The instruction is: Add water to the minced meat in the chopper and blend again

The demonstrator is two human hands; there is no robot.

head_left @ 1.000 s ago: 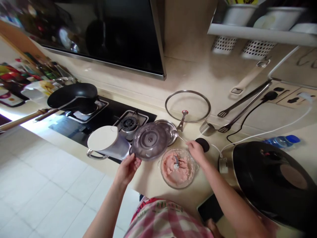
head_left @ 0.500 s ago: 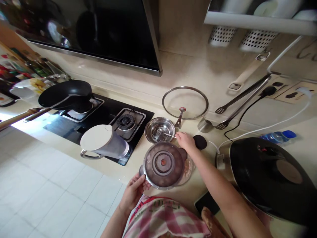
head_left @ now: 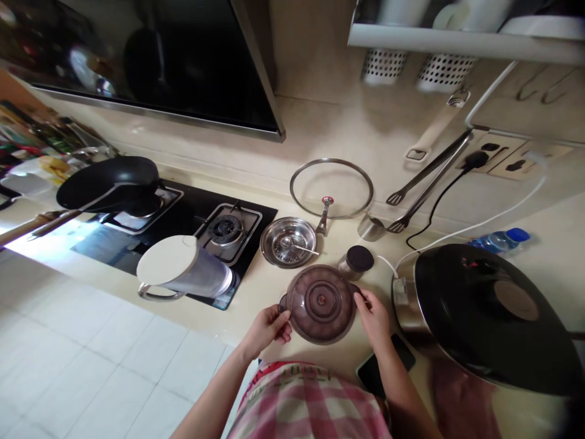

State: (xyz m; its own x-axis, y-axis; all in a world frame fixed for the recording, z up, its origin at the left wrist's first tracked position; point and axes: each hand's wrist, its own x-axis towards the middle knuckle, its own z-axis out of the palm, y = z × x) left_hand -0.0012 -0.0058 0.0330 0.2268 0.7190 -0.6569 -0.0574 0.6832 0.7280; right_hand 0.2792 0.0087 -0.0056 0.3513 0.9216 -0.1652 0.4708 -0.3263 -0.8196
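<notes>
A round, see-through purple-brown lid (head_left: 322, 305) with a tab at each side is between my hands, over the counter. My left hand (head_left: 269, 324) pinches its left tab, thumb on top. My right hand (head_left: 373, 314) has its fingers closed on the right tab. What lies under the lid is mostly hidden. Behind it stands a shallow steel bowl (head_left: 269, 250), with a spoon (head_left: 304, 249) resting in it, handle to the right. A jar with a black cap (head_left: 359, 258) stands just behind the lid's right side.
A white-lidded pitcher (head_left: 183, 268) stands at the cooktop (head_left: 183, 219) edge; a black wok (head_left: 109, 180) sits farther left. A glass pot lid (head_left: 332, 189) leans on the wall. A large black-lidded cooker (head_left: 484, 317) takes up the right, near a phone (head_left: 372, 372).
My right hand has let go of the spoon, leaving it in the steel bowl, and has taken the lid's right tab. The lid has shifted right and now covers the dish that showed beside it.
</notes>
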